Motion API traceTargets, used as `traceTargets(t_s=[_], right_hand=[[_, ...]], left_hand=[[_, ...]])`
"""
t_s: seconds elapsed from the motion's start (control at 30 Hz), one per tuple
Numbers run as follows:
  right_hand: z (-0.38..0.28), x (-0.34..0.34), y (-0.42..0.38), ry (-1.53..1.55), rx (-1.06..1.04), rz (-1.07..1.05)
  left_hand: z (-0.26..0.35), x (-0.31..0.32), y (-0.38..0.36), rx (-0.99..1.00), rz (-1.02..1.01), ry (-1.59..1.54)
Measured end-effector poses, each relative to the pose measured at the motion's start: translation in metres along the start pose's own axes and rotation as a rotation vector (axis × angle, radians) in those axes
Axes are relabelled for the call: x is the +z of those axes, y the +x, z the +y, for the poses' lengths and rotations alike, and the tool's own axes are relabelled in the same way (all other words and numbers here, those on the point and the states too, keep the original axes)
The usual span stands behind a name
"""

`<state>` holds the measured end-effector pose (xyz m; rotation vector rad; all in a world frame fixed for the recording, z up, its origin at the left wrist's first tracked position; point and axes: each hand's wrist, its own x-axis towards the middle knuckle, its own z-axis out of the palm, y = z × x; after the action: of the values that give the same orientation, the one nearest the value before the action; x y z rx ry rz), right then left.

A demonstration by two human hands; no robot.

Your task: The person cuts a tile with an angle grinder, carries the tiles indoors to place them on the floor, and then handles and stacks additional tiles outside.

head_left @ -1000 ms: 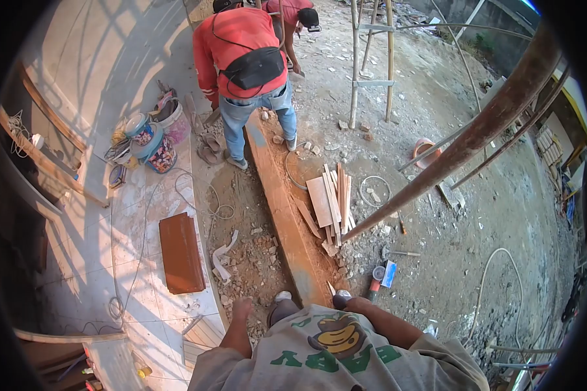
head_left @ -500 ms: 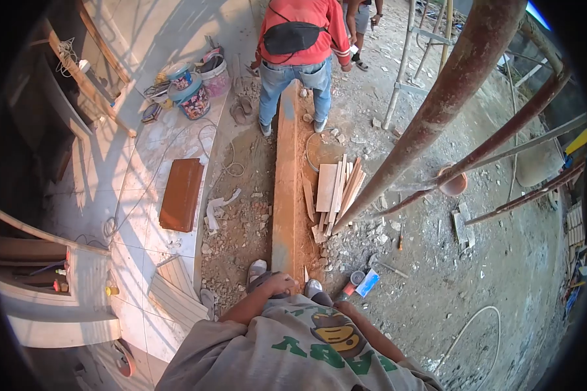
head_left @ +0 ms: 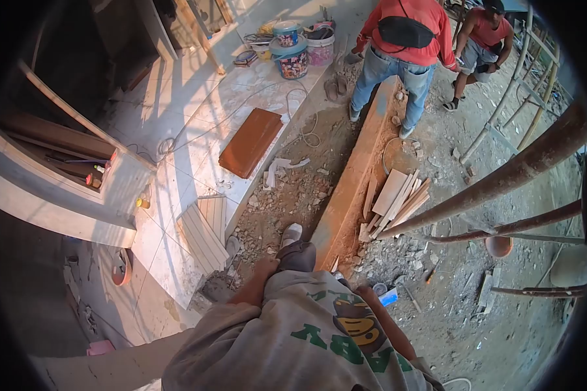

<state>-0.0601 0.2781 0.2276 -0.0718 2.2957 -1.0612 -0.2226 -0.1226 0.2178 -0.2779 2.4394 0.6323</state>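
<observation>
My left hand (head_left: 266, 268) hangs beside my dark trouser leg (head_left: 299, 257), its fingers curled in and nothing visible in them. My right hand (head_left: 364, 292) is low at my other side, near the blue-and-white packet (head_left: 388, 298) on the ground; its fingers are too hidden to read. Ahead of me a long brown-stained beam (head_left: 349, 189) runs away over the rubble, with my shoe (head_left: 292, 233) to its left. A person in a red top (head_left: 398, 49) stands over the beam's far end, back to me.
Metal poles (head_left: 502, 179) slant across the right. Thin wood offcuts (head_left: 398, 199) lie beside the beam. Left, a tiled floor (head_left: 195, 173) carries a stack of brown panels (head_left: 251, 142), pale planks (head_left: 202, 231) and buckets (head_left: 290, 60). Another person (head_left: 482, 45) is at far right.
My view has turned left, so the beam and the person in red appear further right. My left hand has moved from in front of me to my left side. More of the second person shows.
</observation>
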Motion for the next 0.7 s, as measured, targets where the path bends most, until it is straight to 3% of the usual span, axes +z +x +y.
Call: traceTargets(t_s=[0.1,0.2,0.27,0.47,0.57,0.7], right_hand=[[-0.014,-0.011,0.009,0.081,0.154,0.024],[-0.018,-0.022,0.019,-0.081,0.055,-0.005],[-0.013,-0.02,0.03,-0.127,0.028,-0.006],[0.001,0.002,0.069,-0.03,0.152,0.105],[-0.002,0.007,0.1,-0.1,0.201,0.008],[-0.061,-0.023,0.151,-0.334,0.051,-0.395]], left_hand=[[-0.04,0.013,0.016,0.101,-0.055,0.212],[-0.019,-0.013,0.009,0.097,-0.086,0.199],[0.021,-0.045,-0.006,-0.19,0.084,-0.145],[0.018,-0.061,0.063,-0.284,0.103,-0.159],[-0.005,-0.071,0.118,-0.276,0.014,-0.129],[-0.04,-0.093,0.2,-0.408,0.029,-0.311]])
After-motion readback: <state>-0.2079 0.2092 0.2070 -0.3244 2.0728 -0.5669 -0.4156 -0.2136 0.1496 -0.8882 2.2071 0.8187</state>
